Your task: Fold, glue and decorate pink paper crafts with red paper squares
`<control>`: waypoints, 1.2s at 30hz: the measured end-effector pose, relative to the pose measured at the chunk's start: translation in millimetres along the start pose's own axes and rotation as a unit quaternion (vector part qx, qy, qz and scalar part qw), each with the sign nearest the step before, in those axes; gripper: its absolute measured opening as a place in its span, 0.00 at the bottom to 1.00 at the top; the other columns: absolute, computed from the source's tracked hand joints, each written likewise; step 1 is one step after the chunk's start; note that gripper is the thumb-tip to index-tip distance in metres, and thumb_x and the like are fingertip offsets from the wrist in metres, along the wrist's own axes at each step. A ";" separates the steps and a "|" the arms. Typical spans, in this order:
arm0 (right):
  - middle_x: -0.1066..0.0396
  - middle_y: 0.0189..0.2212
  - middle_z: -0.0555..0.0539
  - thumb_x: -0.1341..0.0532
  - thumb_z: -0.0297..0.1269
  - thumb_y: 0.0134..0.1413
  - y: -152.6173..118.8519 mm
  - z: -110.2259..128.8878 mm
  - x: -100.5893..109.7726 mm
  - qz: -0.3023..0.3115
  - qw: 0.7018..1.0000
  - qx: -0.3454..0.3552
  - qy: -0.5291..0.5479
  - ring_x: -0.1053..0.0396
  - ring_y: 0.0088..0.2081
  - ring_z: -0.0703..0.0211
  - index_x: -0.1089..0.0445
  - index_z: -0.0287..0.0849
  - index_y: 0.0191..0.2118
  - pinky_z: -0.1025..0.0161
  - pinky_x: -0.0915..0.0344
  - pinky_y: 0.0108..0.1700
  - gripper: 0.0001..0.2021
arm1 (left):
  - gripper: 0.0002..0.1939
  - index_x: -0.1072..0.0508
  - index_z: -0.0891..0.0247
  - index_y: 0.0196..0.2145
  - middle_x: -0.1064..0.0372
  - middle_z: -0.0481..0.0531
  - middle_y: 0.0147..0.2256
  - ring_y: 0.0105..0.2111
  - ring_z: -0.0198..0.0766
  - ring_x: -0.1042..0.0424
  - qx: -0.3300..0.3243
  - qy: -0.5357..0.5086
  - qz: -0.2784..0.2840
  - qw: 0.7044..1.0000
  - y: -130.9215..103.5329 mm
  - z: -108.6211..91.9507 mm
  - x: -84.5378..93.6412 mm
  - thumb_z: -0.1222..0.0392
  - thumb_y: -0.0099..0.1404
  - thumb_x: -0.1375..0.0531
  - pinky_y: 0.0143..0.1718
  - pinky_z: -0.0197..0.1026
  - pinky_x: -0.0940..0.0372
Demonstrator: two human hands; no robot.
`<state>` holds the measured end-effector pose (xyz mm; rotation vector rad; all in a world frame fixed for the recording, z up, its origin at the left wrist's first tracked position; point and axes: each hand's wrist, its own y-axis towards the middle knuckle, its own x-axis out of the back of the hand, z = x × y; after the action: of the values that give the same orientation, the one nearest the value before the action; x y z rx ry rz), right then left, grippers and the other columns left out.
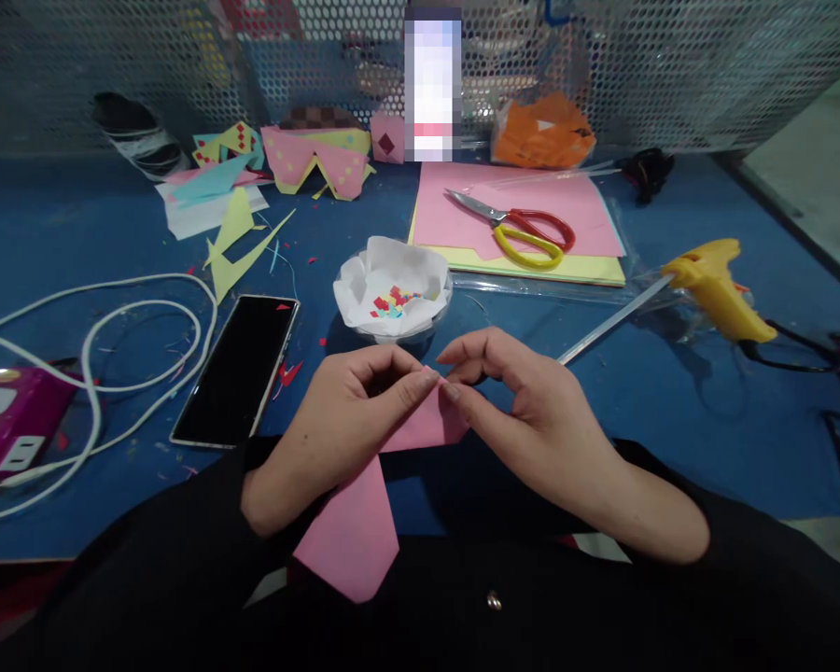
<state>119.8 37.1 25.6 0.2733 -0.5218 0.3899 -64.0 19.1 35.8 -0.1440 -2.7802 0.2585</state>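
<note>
Between my two hands is a piece of folded pink paper [427,425], held up over the near part of the blue table. My left hand [350,411] pinches its upper edge with thumb and fingers. My right hand [525,420] pinches the same edge just beside it, and the two thumb tips almost meet. A wide pointed pink flap [354,537] hangs below my left hand, apparently part of the same paper. Just beyond my hands stands a bowl lined with white paper [392,261], with small red, yellow and blue paper bits [396,301] inside.
Red-and-yellow scissors [525,229] lie on stacked coloured paper [441,201]. A yellow glue gun [721,289] is at right. At left are a phone [238,373], white cable [94,401] and purple box [24,420]. Paper glasses [315,159] stand near the perforated metal panel [336,56].
</note>
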 end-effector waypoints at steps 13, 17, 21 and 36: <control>0.24 0.32 0.53 0.40 0.30 0.58 0.2 0.0 -1.9 0.001 1.000 -0.009 0.013 0.27 0.34 0.62 0.32 0.43 0.45 0.62 0.34 0.39 0.09 | 0.14 0.25 0.63 0.27 0.30 0.45 0.26 0.27 0.32 0.35 0.007 -0.003 0.014 1.000 -0.3 -1.1 -0.4 0.50 0.63 0.36 0.28 0.32 0.40; 0.24 0.31 0.53 0.40 0.30 0.59 -0.1 -1.0 0.0 -0.018 1.000 -0.001 0.025 0.27 0.35 0.63 0.32 0.42 0.45 0.62 0.34 0.39 0.09 | 0.14 0.26 0.64 0.25 0.36 0.42 0.22 0.23 0.28 0.41 0.022 -0.034 0.024 0.999 0.3 -3.0 1.3 0.52 0.63 0.36 0.24 0.31 0.45; 0.25 0.29 0.54 0.40 0.30 0.58 0.3 -2.2 1.9 -0.036 0.998 -0.002 0.043 0.27 0.32 0.64 0.33 0.42 0.45 0.63 0.34 0.37 0.10 | 0.10 0.25 0.63 0.28 0.31 0.43 0.24 0.22 0.28 0.36 0.091 -0.115 0.084 0.986 -1.4 -6.7 4.3 0.54 0.59 0.33 0.24 0.31 0.40; 0.23 0.44 0.38 0.41 0.33 0.58 14.2 -35.8 96.5 -0.360 0.878 0.024 -0.315 0.25 0.46 0.48 0.29 0.43 0.50 0.50 0.34 0.47 0.14 | 0.15 0.24 0.60 0.31 0.29 0.47 0.15 0.13 0.32 0.37 0.100 -0.017 0.036 0.994 -4.4 -5.1 17.6 0.45 0.61 0.35 0.15 0.33 0.46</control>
<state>206.0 90.2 49.1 0.6241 -0.9987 -0.4420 -78.9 17.8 47.2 -0.1912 -2.7651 0.5610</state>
